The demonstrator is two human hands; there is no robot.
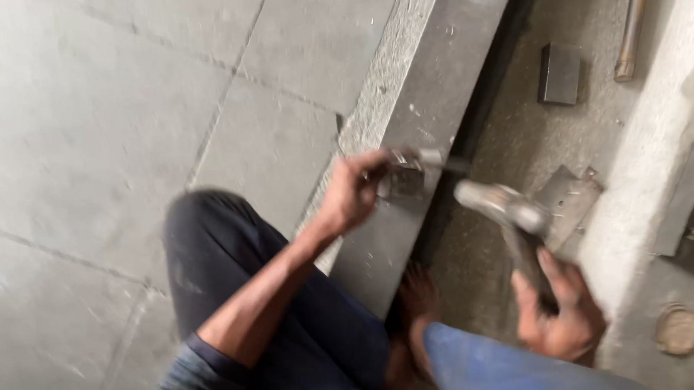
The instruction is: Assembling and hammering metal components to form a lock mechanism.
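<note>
- I see my left hand [352, 194] closed narrowly around a thin grey metal chisel [432, 160], holding it roughly level with its tip pointing right, over the right edge of a long grey stone slab [439, 89].
- A small square grey metal piece [405, 182] sits just under that hand, on the slab; blur keeps me from telling whether the chisel touches it.
- My right hand [559, 309] is wrapped firmly round the dark handle of a steel-headed hammer [501, 205], the head hanging just right of the chisel's end, apart from it.
- The slab runs from the top of the view down towards my knee, with a dark gap along its right edge and a rough concrete floor [517, 125] beyond.
- On that floor lie a dark rectangular metal block [560, 73] near the top, a bent grey metal plate [572, 199] beside the hammer head, and a rusty rod [629, 40] at the upper edge.
- A round brownish disc [679, 329] lies at the far right.
- My judgement: the chiselling is under way, mid-blow; the slab edge shows pale flecks, but how much is cut I cannot tell.
- My bare foot [416, 301] rests in the gap.
</note>
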